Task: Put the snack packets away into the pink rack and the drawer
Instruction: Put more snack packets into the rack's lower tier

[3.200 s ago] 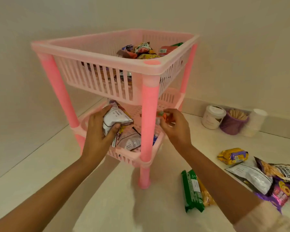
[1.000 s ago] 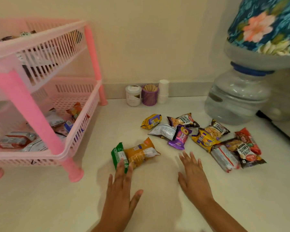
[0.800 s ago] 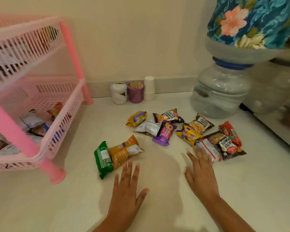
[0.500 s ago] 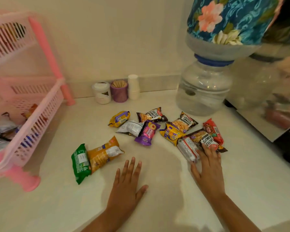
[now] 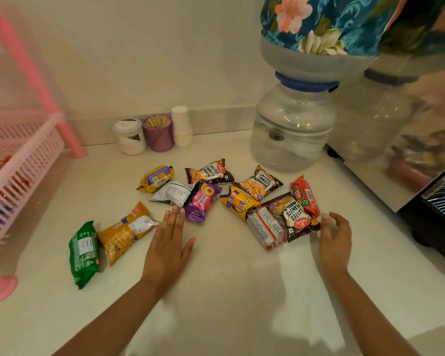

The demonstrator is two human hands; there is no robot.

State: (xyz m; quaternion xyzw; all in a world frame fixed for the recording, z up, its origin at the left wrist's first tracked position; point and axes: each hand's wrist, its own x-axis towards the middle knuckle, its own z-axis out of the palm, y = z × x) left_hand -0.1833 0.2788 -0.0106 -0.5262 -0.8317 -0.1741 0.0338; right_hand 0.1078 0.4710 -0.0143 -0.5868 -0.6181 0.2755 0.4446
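Several snack packets lie on the cream counter. A green packet (image 5: 84, 253) and an orange packet (image 5: 125, 232) lie at the left. A purple packet (image 5: 202, 200), a white packet (image 5: 174, 194) and a yellow one (image 5: 156, 178) sit in the middle. Salted peanuts packets (image 5: 293, 217), a red packet (image 5: 305, 197) and a red-and-white packet (image 5: 266, 227) cluster at the right. My left hand (image 5: 168, 247) hovers flat and open just below the purple packet. My right hand (image 5: 335, 240) is open beside the right cluster, fingers curled towards it. The pink rack (image 5: 23, 160) stands at the left edge.
A white jar (image 5: 130, 136), a purple cup of sticks (image 5: 158, 133) and stacked paper cups (image 5: 181, 129) stand by the back wall. A water dispenser bottle (image 5: 292, 129) with a floral cover stands at the back right, with a dark appliance (image 5: 437, 206) at the right edge.
The view swung right, away from the rack. Both hands left the rack's lower shelf empty and moved out over the counter; the right hand slid to the right side of the packet cluster.
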